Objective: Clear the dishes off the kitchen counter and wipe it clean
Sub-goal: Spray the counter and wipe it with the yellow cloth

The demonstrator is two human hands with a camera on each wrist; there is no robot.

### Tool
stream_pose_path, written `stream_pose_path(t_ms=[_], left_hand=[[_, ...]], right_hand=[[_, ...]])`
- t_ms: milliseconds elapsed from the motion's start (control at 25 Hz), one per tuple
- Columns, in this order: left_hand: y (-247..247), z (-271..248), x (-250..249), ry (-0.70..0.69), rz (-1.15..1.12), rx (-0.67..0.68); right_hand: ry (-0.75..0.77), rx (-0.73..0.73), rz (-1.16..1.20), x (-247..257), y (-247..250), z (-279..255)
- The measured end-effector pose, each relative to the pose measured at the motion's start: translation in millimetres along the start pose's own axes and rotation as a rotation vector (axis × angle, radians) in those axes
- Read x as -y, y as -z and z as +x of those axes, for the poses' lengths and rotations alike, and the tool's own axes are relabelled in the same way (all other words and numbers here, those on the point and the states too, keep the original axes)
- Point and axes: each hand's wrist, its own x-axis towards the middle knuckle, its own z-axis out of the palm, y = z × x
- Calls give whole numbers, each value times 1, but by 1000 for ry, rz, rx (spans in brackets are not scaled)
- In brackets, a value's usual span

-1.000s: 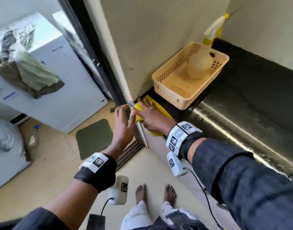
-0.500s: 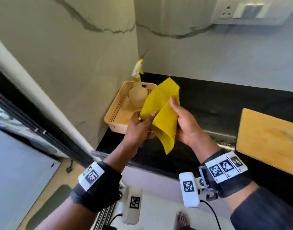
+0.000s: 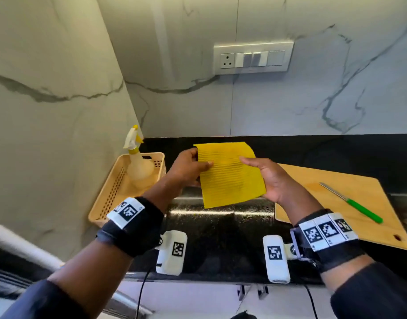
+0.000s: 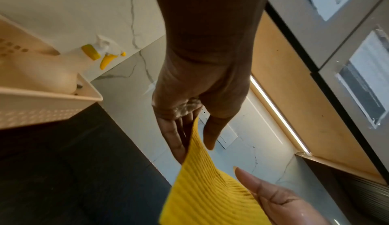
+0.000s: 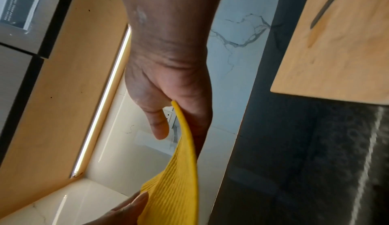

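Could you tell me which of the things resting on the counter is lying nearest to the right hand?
The wooden cutting board, just beside the right hand. The beige basket holding the spray bottle sits at the far left end, beyond the left hand.

Black counter point(image 3: 221, 238): basket point(image 3: 105, 203) left, cutting board point(image 3: 336, 203) right w/ knife point(image 3: 352, 202) on it

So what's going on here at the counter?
A person is holding a yellow ribbed cloth spread out above the black counter, the left hand pinching its left edge and the right hand its right edge. It looks ready for wiping. To the left, a spray bottle stands in a beige basket. To the right, a green-handled knife lies on a wooden cutting board, not yet cleared away.
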Motion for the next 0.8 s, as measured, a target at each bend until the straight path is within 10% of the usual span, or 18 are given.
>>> stream_pose_path(t_ms=[360, 800], left_hand=[[-22, 29, -8, -505, -85, -128], [5, 42, 26, -137, -105, -172]], right_hand=[[442, 66, 42, 42, 50, 19], [239, -43, -349, 16, 51, 54]])
